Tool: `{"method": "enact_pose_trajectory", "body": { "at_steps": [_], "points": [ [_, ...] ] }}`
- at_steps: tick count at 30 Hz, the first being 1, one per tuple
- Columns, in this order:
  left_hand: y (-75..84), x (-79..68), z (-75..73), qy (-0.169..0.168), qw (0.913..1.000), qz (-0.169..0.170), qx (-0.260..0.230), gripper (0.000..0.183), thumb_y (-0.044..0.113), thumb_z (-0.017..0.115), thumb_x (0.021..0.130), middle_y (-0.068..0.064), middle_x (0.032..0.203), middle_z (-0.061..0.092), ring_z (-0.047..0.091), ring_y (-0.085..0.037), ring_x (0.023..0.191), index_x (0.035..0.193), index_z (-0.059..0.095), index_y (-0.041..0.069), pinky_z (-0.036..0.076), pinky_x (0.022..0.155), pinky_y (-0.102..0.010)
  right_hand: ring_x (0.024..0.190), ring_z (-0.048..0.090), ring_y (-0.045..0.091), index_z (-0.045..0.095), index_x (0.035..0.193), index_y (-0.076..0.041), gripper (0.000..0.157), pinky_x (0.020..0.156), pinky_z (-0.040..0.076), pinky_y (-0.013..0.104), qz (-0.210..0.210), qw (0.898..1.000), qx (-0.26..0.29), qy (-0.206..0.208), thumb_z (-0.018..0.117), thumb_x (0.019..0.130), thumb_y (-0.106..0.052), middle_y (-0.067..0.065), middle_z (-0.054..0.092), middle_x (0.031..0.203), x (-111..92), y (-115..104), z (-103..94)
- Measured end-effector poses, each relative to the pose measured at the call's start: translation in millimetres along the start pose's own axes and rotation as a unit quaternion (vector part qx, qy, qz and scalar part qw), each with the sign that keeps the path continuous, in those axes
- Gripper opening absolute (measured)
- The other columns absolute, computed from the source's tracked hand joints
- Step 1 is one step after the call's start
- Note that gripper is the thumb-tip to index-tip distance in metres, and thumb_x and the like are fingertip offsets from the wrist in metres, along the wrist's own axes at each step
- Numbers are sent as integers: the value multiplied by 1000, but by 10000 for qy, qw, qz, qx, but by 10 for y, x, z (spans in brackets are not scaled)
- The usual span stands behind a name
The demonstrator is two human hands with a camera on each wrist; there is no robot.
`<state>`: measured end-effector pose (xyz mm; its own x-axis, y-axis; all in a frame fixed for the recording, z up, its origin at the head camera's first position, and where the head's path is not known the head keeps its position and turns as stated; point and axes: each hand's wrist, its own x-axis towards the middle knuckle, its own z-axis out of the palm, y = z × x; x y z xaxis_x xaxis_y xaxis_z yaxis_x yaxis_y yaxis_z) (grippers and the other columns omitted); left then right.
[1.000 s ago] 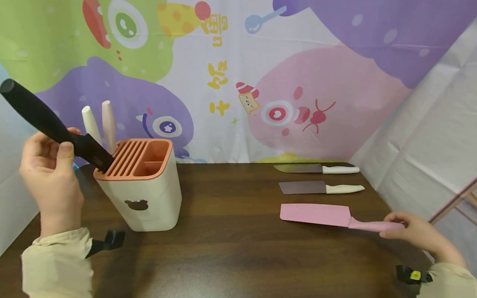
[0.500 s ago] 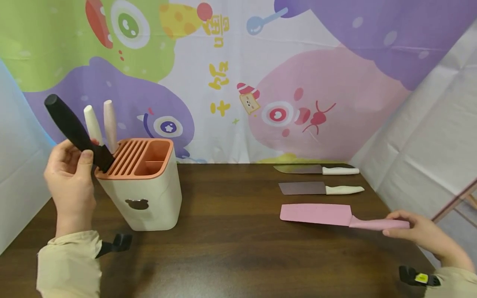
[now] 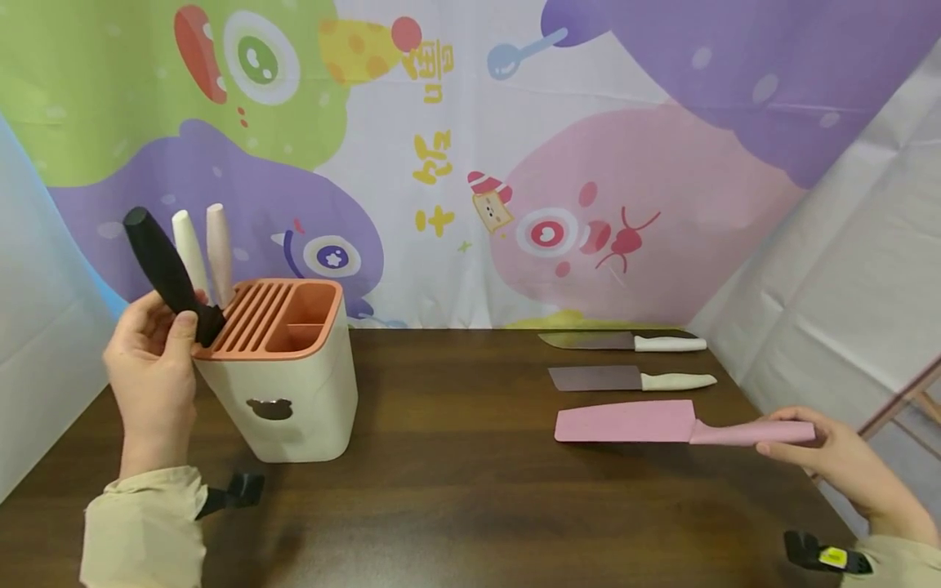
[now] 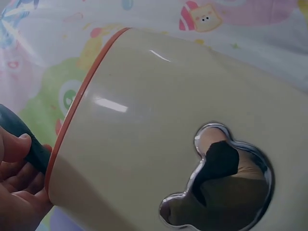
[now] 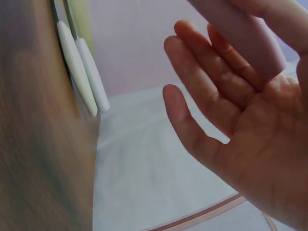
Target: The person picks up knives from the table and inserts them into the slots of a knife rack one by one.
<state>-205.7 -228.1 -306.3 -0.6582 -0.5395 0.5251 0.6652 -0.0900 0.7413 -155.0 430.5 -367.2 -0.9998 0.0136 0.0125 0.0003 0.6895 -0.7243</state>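
At the left of the head view my left hand (image 3: 154,359) pinches a black-handled knife (image 3: 156,253) near the base of its handle. Its blade is hidden inside the left slot of a cream knife block (image 3: 290,408) with an orange slotted top. The left wrist view shows the dark handle (image 4: 36,154) against the block's orange rim (image 4: 79,94). On the right, my right hand (image 3: 838,453) holds the end of a pink cleaver's handle (image 3: 757,433) between thumb and fingers. The pink blade (image 3: 625,422) points left, low over the table.
White (image 3: 193,253) and pale pink (image 3: 218,249) handles rise from the block's rear slots. A white-handled pointed knife (image 3: 669,345) and a cream-handled cleaver (image 3: 676,381) lie behind the pink one on the brown table (image 3: 470,506). A cartoon cloth (image 3: 441,269) hangs behind.
My left hand has moved right and lowered the black-handled knife deeper into the slot, so less of it shows above the block. My right hand has shifted slightly, levelling the pink cleaver.
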Motion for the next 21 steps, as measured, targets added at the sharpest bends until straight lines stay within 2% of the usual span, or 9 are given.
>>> {"method": "enact_pose_trajectory", "body": {
  "at_steps": [4,8,11,14,15,18,21],
  "points": [
    [-13,-9,-10,9,9991,20,421,24,-6,57,84,-4,92,67,60,-14,85,107,62,-2,47,64,-12,67,46,6,56,107,-23,23,52,37,27,-102,9999,-7,91,63,86,-20,-16,58,79,3,-53,8],
    [-27,-23,-25,20,9994,32,338,25,-8,56,83,-5,92,67,61,-15,88,107,62,-3,48,75,-13,70,48,3,57,105,-20,23,55,38,25,-415,9986,230,229,63,85,-13,-16,61,80,19,-88,57],
    [-42,-32,-37,10,9995,-22,305,25,-8,56,83,-6,92,67,61,-15,88,107,62,-3,48,78,-13,71,51,0,57,103,-19,24,58,40,22,-708,9959,476,306,63,83,-6,-17,61,79,35,-83,101],
    [-58,-36,-45,3,9985,-106,532,26,-5,56,84,-3,93,66,60,-14,88,109,62,-1,47,77,-12,76,55,-1,56,103,-16,28,64,42,17,-1019,9864,1283,159,60,83,3,-14,65,84,55,-47,138],
    [-63,-35,-44,2,9980,-120,628,26,-5,56,84,-3,94,66,60,-13,88,109,62,-1,47,77,-12,79,57,0,55,104,-15,30,66,43,16,-1234,9785,1653,42,56,83,8,-12,67,87,70,-20,150],
    [-77,-34,-33,12,9959,-156,892,26,-5,55,85,0,94,65,58,-12,88,110,62,1,46,76,-11,84,61,2,52,104,-11,34,68,45,15,-1490,9564,2502,-229,51,82,15,-6,69,93,89,-7,182],
    [-84,-30,-9,-7,9933,-105,1155,28,-6,55,85,1,95,62,57,-10,89,111,61,3,45,77,-11,84,59,1,50,104,-13,33,67,44,14,-1486,9558,2531,-151,49,84,13,-9,67,92,103,-42,207]
  ]
}}
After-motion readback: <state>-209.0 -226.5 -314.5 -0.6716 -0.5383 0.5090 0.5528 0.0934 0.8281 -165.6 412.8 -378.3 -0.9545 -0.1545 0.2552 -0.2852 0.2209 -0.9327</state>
